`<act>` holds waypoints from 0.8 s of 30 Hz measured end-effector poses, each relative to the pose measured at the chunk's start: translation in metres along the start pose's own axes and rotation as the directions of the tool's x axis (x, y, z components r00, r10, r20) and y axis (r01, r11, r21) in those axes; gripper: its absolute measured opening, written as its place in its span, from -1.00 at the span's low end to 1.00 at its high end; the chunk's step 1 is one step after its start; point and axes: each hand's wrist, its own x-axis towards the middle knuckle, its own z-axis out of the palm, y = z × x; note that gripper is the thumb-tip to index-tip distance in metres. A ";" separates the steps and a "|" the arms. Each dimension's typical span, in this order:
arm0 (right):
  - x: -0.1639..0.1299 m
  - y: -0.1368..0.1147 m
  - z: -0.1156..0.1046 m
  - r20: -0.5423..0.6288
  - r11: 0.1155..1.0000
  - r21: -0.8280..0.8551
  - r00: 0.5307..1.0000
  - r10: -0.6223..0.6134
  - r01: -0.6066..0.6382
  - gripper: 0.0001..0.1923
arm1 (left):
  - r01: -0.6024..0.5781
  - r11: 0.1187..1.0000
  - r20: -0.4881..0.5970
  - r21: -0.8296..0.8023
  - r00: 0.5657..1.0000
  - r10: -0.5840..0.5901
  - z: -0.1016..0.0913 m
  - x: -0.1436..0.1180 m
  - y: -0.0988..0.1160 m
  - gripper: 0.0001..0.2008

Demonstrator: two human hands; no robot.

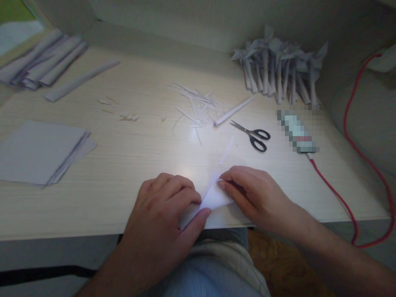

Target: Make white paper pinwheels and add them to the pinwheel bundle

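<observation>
Left hand (pixel 168 210): you pinch the near end of the paper between thumb and fingers.
Right hand (pixel 255 196): you pinch its far corner.
Paper (pixel 216 198): between your hands.
Scissors (pixel 250 133): beyond your right hand.
Sheet stack (pixel 40 152): left of your left hand.

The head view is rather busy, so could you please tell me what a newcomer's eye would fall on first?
Probably the left hand and right hand, holding white paper at the near edge of the table. Next might come the red cable, looping down the right side. The crowd of paper stalks at the back right and the black-handled scissors beyond the right hand also stand out.
</observation>
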 end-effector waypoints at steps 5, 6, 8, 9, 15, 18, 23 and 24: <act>-0.002 -0.001 -0.001 -0.030 0.999 0.039 1.000 0.007 -0.005 -0.82 | -0.016 1.000 -0.019 -0.015 1.000 0.015 0.000 0.000 0.000 -0.99; -0.001 -0.002 -0.001 -0.034 0.999 0.038 0.999 0.009 -0.008 -0.82 | -0.016 1.000 -0.021 -0.014 1.000 0.016 0.000 0.000 0.001 -0.98; 0.001 -0.004 -0.001 -0.020 1.000 0.008 1.000 0.011 -0.011 -0.80 | -0.016 1.000 -0.033 -0.006 0.999 0.016 0.001 -0.001 0.002 -0.95; 0.003 -0.005 0.000 -0.002 1.000 -0.021 1.000 0.011 -0.012 -0.78 | -0.012 1.000 -0.041 0.002 0.999 0.012 0.002 -0.002 0.003 -0.94; 0.010 -0.010 0.003 0.049 0.977 -0.214 0.999 0.011 0.000 -0.75 | 0.018 0.997 -0.086 0.070 0.996 -0.011 0.005 -0.007 0.007 -0.92; 0.008 -0.011 0.007 0.017 0.967 -0.255 1.000 -0.011 0.015 -0.75 | -0.005 0.997 -0.097 0.076 0.995 0.013 0.006 -0.009 0.006 -0.96; 0.005 -0.008 0.013 -0.028 0.962 -0.270 0.999 -0.042 0.033 -0.75 | -0.022 0.997 -0.106 0.076 0.994 0.030 0.005 -0.011 0.004 -0.98; 0.005 -0.008 0.014 -0.034 0.963 -0.266 0.998 -0.045 0.034 -0.75 | -0.023 0.997 -0.108 0.077 0.994 0.031 0.005 -0.011 0.003 -0.98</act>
